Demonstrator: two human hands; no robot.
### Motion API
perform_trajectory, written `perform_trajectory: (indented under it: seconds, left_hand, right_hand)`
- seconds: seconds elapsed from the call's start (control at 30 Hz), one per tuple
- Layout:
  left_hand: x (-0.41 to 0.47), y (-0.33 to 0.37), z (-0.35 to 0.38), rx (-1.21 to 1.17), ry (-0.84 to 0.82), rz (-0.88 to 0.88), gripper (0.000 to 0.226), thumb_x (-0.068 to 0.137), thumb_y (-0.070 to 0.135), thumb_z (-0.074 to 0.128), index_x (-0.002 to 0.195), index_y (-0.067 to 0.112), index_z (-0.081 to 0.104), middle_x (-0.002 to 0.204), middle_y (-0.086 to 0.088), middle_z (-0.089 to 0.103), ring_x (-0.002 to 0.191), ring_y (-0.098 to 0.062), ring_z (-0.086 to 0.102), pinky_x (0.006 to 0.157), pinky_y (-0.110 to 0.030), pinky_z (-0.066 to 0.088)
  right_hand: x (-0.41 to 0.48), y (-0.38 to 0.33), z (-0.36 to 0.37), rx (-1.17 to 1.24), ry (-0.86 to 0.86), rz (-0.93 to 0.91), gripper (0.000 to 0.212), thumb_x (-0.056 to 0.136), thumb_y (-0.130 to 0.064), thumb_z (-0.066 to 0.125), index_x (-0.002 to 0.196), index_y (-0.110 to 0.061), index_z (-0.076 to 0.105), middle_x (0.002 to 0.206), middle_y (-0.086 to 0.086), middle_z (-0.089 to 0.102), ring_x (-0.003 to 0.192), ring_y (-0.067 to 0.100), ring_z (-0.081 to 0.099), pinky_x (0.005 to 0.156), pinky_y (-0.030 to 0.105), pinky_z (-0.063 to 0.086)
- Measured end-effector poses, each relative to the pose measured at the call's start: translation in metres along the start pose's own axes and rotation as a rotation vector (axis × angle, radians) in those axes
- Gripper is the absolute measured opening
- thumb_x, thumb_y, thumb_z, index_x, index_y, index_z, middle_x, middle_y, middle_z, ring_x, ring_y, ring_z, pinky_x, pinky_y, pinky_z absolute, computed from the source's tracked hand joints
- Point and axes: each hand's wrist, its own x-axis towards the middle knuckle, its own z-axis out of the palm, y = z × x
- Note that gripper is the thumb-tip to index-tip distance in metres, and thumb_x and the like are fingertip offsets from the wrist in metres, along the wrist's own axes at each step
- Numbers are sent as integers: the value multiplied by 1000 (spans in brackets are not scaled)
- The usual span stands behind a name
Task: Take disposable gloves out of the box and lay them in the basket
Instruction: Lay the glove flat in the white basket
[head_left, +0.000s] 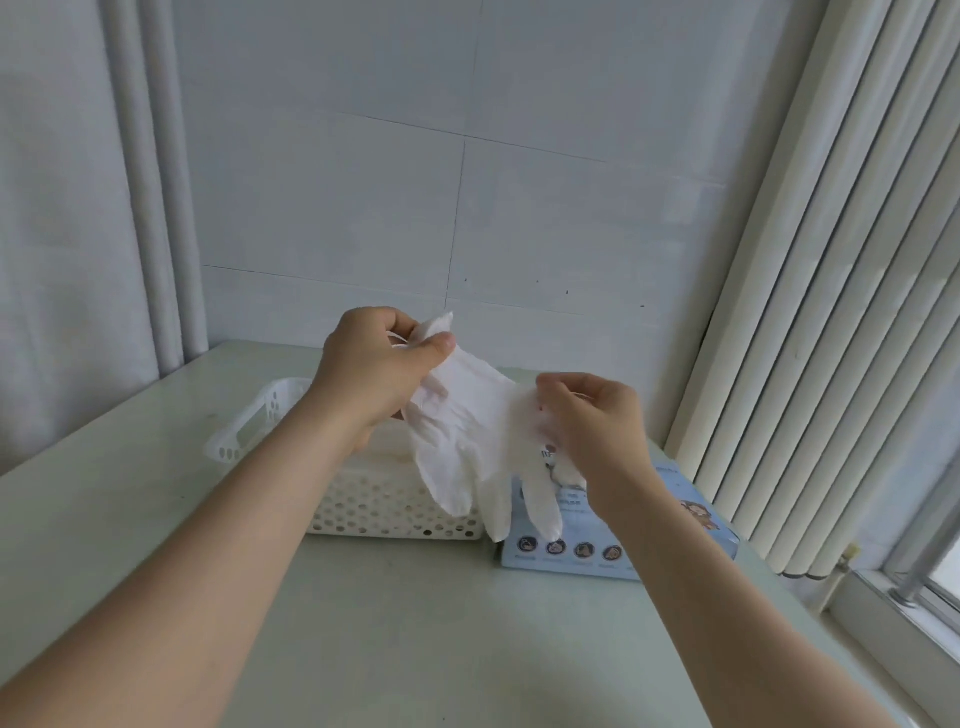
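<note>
One glove (467, 436) hangs above the basket's (395, 512) right end

Both bare hands hold a single white disposable glove in the air, above the right end of the white perforated basket. The left hand (374, 364) is raised over the basket's far right corner. Its grip is clamped on the cuff end, with the thumb pressing the bunched material against the curled fingers. The right hand (592, 421) is to the right of the basket and a little lower. Its fingertips are drawn together, pinching the glove's right edge. The glove is spread between the two grips, and its fingers dangle downward. They hang in front of the basket's right wall and the strip just to the right of it.

The basket stands on the pale green desk (415, 634). Something pale shows inside it under the left wrist, though I cannot tell what it is. The light blue glove box (623, 545) lies flat just to the right of the basket, close beside it, with a row of round icons along its near side. The right wrist covers part of its top.

Behind the basket rises a grey tiled wall (415, 182). A curtain (62, 260) hangs to the basket's far left, and vertical blinds (831, 312) hang to its far right.
</note>
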Motion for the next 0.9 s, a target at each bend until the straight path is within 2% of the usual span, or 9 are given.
perform_trajectory:
  seconds: [0.17, 0.3, 0.4, 0.5, 0.57, 0.67, 0.73, 0.8, 0.9]
  left_hand:
    - [10, -14, -27, 183, 55, -17, 41, 89, 35, 83, 89, -3, 67, 89, -12, 72, 66, -27, 76, 52, -46, 64]
    - [19, -28, -47, 319, 25, -76, 49, 96, 44, 73, 88, -1, 55, 87, -14, 68, 52, -32, 73, 58, -50, 65]
    - [22, -37, -57, 485, 86, -133, 47, 99, 49, 67, 87, 5, 54, 84, -14, 71, 44, -28, 70, 50, -36, 58]
    - [24, -48, -60, 789, 168, -130, 46, 100, 53, 64, 99, 7, 56, 96, -11, 66, 70, -28, 65, 60, -34, 44]
    - [25, -54, -59, 934, 191, -125, 42, 102, 50, 62, 103, 9, 54, 104, -13, 62, 87, -33, 57, 68, -38, 41]
    - [24, -56, -55, 1033, 213, -138, 32, 102, 40, 65, 107, 13, 48, 115, -16, 65, 104, -40, 63, 72, -39, 41]
    - [23, -59, -53, 1101, 208, -145, 42, 99, 38, 70, 121, 12, 45, 120, -17, 62, 113, -41, 59, 76, -42, 44]
    - [24, -61, -50, 1216, 171, -76, 54, 96, 41, 73, 131, 13, 42, 130, -16, 54, 124, -41, 48, 92, -45, 44]
    - [26, -60, -45, 1151, -45, 44, 46, 98, 44, 68, 134, 21, 53, 135, -9, 53, 129, -36, 42, 101, -43, 41]
  right_hand:
    - [28, -9, 38, -158, 72, -187, 13, 99, -17, 66, 98, -21, 78, 75, -4, 75, 53, 11, 66, 54, 27, 54]
    - [49, -11, 75, -358, 35, -339, 15, 100, -17, 64, 97, -21, 78, 76, -10, 69, 77, 6, 65, 62, 13, 45]
    - [60, -6, 103, -503, -21, -395, 15, 102, -17, 61, 103, -19, 76, 86, 3, 73, 89, 20, 63, 71, 28, 44]
    - [61, 3, 120, -757, -81, -450, 14, 105, -19, 59, 113, -16, 70, 102, 9, 71, 92, 28, 60, 73, 34, 43]
    - [57, 8, 124, -991, -108, -523, 19, 105, -19, 59, 123, -17, 67, 115, 8, 66, 107, 32, 58, 86, 39, 43]
    - [46, 10, 124, -1046, -243, -605, 33, 106, -14, 51, 133, -24, 67, 130, 8, 60, 123, 32, 49, 99, 41, 38]
    - [37, 7, 120, -982, -433, -537, 39, 106, -18, 44, 139, -27, 62, 138, 8, 57, 131, 33, 44, 106, 44, 38]
    - [29, 2, 112, -970, -615, -386, 43, 107, -24, 41, 148, -31, 53, 144, 9, 53, 138, 34, 40, 113, 50, 37]
    - [21, -1, 103, -1080, -743, -311, 46, 107, -29, 43, 153, -28, 47, 151, 5, 53, 141, 30, 44, 111, 41, 37]
